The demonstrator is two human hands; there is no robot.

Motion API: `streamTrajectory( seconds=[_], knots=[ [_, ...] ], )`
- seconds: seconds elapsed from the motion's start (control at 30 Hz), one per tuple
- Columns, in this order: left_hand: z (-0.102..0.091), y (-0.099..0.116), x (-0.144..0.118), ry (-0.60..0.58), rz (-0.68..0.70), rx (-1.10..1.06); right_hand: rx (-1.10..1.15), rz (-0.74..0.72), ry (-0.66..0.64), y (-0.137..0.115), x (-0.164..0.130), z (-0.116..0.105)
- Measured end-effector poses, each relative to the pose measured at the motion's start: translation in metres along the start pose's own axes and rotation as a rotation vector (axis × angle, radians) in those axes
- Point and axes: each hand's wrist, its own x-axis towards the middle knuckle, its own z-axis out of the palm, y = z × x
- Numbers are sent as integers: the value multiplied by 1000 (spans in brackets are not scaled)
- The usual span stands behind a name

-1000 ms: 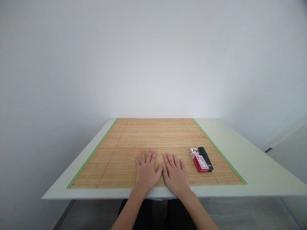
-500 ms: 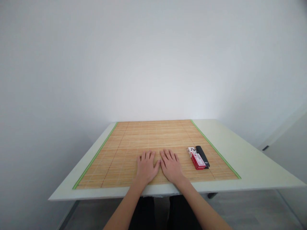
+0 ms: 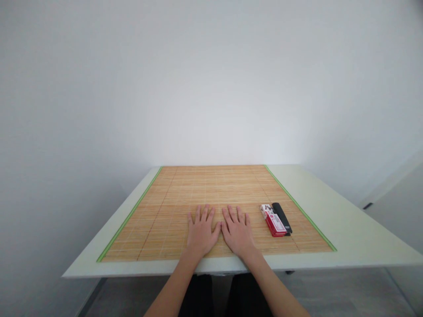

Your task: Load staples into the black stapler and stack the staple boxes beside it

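Plain white wall (image 3: 211,88), grey floor (image 3: 330,295)

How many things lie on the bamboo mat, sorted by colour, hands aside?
Red and white: 1, the box
Black: 1, the stapler
Total: 2, side by side, right of the right hand on the mat.

You see a tan bamboo mat (image 3: 211,193) made of fine horizontal slats crossed by thin darker stitch lines, with a bright green strip along its left and right edges. It lies on a pale cream table (image 3: 346,224). On the mat lie a red and white box (image 3: 273,223) with small dark print and a plain black stapler (image 3: 282,216), against a white wall (image 3: 211,88).
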Motion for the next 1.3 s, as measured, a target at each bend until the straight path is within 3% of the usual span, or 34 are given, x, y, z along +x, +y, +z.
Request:
streamTrajectory(
  seconds=[0.17,0.43,1.1,1.3],
  knots=[
    [0,-1,0,-4,-40,-5,-7,54,-10,-1,0,-1],
    [-5,1,1,-32,-40,-10,8,17,-70,5,1,-8],
    [-2,9,-7,-12,-82,-2,-1,73,-35,6,0,-4],
    [-2,11,-5,-14,-94,-4,1,27,-40,15,-1,-7]
  ],
)
